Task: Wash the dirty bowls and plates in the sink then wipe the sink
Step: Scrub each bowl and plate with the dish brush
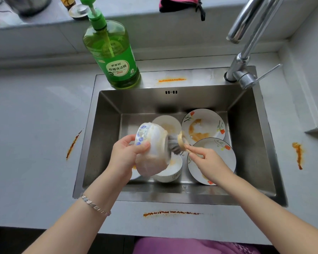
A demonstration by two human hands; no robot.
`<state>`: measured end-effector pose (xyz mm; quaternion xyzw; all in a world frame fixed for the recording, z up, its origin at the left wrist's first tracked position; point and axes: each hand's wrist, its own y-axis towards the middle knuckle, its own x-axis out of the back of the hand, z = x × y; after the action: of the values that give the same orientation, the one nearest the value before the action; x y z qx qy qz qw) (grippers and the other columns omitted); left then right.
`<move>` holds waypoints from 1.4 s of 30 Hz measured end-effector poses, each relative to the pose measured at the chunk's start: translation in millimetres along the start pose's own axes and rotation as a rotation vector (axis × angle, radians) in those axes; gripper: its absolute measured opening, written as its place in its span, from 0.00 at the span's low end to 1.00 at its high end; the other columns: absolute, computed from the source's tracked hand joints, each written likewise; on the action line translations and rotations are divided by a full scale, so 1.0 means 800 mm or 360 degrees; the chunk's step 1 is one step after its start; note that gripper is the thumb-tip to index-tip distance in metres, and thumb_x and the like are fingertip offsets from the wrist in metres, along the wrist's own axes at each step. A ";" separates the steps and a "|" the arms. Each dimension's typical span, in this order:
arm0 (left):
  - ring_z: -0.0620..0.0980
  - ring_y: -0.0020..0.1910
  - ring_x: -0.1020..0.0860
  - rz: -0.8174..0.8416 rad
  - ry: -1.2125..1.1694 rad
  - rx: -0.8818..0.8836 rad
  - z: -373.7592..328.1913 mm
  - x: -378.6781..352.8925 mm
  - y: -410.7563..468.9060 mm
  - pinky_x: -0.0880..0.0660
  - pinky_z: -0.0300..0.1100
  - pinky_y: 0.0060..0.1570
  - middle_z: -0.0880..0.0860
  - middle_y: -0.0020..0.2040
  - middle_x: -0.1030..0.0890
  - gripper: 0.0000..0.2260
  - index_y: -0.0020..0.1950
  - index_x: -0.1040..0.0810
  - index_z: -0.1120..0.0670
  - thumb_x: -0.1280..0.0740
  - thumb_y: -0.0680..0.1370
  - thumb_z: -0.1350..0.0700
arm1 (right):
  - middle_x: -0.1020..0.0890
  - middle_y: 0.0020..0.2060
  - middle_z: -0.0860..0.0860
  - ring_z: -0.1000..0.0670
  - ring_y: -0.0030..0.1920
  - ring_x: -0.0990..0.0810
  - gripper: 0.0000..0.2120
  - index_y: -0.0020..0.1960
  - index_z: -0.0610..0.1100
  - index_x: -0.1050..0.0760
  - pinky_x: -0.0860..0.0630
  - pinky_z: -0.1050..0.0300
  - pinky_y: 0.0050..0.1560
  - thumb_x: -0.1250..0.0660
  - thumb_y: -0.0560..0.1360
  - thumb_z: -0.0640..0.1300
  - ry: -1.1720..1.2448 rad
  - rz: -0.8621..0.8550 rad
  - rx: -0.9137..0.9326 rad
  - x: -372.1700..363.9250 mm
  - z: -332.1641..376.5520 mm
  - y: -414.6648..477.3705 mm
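My left hand (pixel 126 154) grips a white bowl with blue flowers (pixel 151 143), tipped on its side over the steel sink (pixel 106 125), its foot facing right. My right hand (pixel 206 160) pinches the wooden handle of a dish brush (pixel 176 143), whose grey bristles press on the bowl's foot. Below them lie a white bowl (pixel 170 171), another soiled white bowl (pixel 170 123), a flowered plate with orange sauce (pixel 203 125) and a second flowered plate (pixel 212 162) partly under my right hand.
A green dish-soap pump bottle (pixel 114 54) stands on the sink's back left rim. The chrome faucet (pixel 246 52) rises at the back right. Orange sauce streaks mark the counter at left (pixel 73 144), right (pixel 298 154), front (pixel 171 213) and the back rim (pixel 172 80).
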<state>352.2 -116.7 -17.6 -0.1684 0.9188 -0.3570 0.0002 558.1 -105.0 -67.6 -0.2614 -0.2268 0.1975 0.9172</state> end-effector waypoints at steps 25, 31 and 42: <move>0.49 0.38 0.29 0.0577 0.1428 -0.0521 0.066 -0.044 0.241 0.36 0.40 0.35 0.53 0.36 0.25 0.06 0.41 0.23 0.62 0.28 0.71 0.61 | 0.23 0.61 0.55 0.48 0.59 0.24 0.16 0.66 0.60 0.30 0.26 0.52 0.58 0.43 0.79 0.49 -0.0088 -0.0387 -0.0509 0.023 -0.032 0.039; 0.45 0.36 0.29 0.0651 0.1462 -0.0599 0.075 -0.042 0.241 0.35 0.29 0.30 0.49 0.37 0.24 0.02 0.43 0.23 0.56 0.31 0.74 0.60 | 0.21 0.58 0.54 0.47 0.57 0.22 0.16 0.65 0.60 0.30 0.27 0.52 0.58 0.42 0.79 0.48 -0.0068 -0.0400 -0.0484 0.011 -0.029 0.045; 0.54 0.66 0.30 0.0216 0.1327 0.0054 0.121 0.102 0.267 0.34 0.43 0.63 0.58 0.67 0.28 0.21 0.69 0.32 0.60 0.33 0.77 0.56 | 0.28 0.26 0.68 0.63 0.28 0.30 0.15 0.61 0.64 0.29 0.35 0.71 0.33 0.40 0.78 0.48 -0.0100 -0.0228 -0.0296 -0.042 0.003 0.054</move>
<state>220.5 -58.5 -219.6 0.0514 0.8433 -0.4088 -0.3452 518.9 -86.0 -100.5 -0.3221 -0.2908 0.1178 0.8932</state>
